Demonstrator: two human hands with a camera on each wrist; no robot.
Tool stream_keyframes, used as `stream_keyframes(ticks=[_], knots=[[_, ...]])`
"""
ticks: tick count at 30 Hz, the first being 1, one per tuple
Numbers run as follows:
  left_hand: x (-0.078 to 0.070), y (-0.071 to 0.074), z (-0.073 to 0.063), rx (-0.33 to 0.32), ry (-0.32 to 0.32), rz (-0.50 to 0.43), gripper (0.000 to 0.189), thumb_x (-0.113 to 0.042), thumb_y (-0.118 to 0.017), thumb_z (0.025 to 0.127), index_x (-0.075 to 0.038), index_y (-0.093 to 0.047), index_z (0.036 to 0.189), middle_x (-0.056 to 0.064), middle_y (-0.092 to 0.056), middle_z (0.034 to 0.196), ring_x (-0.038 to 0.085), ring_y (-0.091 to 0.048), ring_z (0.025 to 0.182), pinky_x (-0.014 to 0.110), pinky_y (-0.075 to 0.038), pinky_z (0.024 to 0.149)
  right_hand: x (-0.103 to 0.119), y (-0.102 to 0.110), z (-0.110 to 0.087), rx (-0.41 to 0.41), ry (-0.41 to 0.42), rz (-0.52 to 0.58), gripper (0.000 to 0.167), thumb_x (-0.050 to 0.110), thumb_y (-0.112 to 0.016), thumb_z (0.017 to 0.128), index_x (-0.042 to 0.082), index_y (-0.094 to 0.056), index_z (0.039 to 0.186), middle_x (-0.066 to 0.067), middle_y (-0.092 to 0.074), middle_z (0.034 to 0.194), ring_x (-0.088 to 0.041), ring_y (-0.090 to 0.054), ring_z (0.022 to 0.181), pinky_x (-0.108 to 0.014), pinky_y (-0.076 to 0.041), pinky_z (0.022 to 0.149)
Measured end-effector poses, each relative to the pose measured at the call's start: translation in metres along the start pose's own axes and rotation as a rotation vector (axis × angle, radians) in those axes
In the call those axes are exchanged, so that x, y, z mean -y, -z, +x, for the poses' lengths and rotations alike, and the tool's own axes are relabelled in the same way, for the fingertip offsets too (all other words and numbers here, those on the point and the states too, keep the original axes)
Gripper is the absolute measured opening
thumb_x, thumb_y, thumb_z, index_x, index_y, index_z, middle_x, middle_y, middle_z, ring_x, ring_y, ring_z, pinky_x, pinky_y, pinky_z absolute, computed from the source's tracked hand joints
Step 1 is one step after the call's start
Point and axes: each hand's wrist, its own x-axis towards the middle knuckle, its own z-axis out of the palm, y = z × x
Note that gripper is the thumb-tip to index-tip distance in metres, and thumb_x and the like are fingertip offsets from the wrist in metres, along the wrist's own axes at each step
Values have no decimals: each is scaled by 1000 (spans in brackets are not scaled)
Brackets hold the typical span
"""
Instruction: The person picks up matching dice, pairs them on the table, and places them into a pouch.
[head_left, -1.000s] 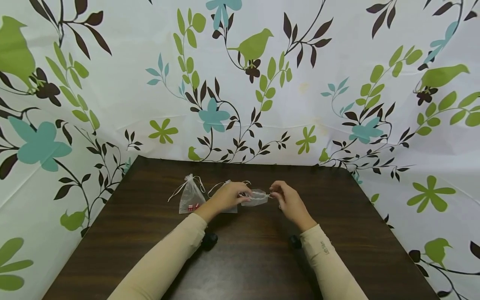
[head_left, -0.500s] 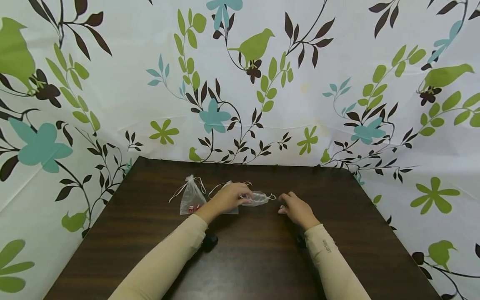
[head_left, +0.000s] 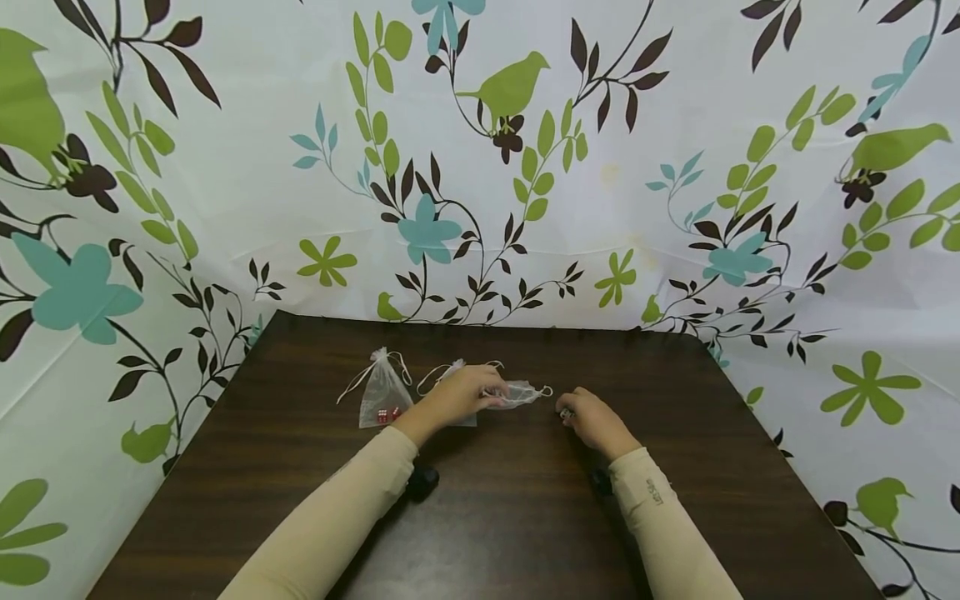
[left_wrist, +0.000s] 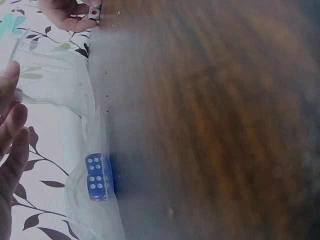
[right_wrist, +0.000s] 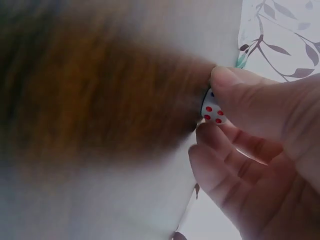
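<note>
My left hand [head_left: 465, 393] grips a sheer white drawstring pouch [head_left: 519, 393] that lies sideways above the table, its cord loop pointing right. In the left wrist view the fingers [left_wrist: 14, 135] are at the pouch's pale mesh. Just right of that cord, my right hand [head_left: 597, 421] pinches a white die [right_wrist: 214, 113] between thumb and fingers, low over the tabletop; red pips show on it. A second pouch [head_left: 467, 422] lies partly hidden behind the left forearm, and two blue dice [left_wrist: 97, 177] show through mesh in the left wrist view.
A third sheer pouch [head_left: 381, 387] with red dice [head_left: 387, 414] inside lies farther left, its cords spread. The dark wooden table [head_left: 480, 525] ends at a patterned cloth [head_left: 480, 167] behind it. Small dark objects [head_left: 422, 483] sit under the wrists.
My right hand has let go of the pouch's cord end, moved right and down, and now pinches a white die. The left hand stays almost where it was, still gripping the pouch.
</note>
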Motion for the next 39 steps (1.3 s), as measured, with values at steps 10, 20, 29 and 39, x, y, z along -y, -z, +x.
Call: stream_keyframes(ticks=[10, 20, 29, 39], knots=[[4, 1, 3, 6, 5, -20, 13, -12, -79, 89, -12, -76, 101, -1, -70, 101, 11, -66, 90, 24, -53, 81, 0, 5, 8, 43, -17, 35, 14, -3, -71, 92, 9, -68, 99, -5, -58, 92, -20, -60, 82, -38, -53, 73], [-1, -2, 3, 26, 9, -8, 12, -14, -79, 89, -13, -76, 100, -2, -71, 100, 10, -66, 90, 25, -53, 82, -2, 4, 3, -1, -9, 40, 12, -2, -70, 93, 6, -71, 102, -4, -61, 93, -20, -62, 84, -39, -54, 76], [-1, -3, 3, 42, 17, 12, 12, -18, -79, 89, -15, -76, 101, -5, -71, 100, 7, -65, 87, 23, -52, 78, 9, 25, 3, -176, 75, 78, 13, 1, -70, 94, 5, -69, 106, -5, -59, 93, -21, -60, 83, -40, -53, 73], [-2, -4, 0, 90, 59, 25, 13, -21, -78, 90, -18, -76, 103, -6, -70, 101, 6, -64, 87, 22, -52, 77, 41, 36, 5, -371, 227, 238, 20, -3, -74, 89, 8, -71, 106, -1, -58, 90, -11, -50, 73, -30, -47, 64]])
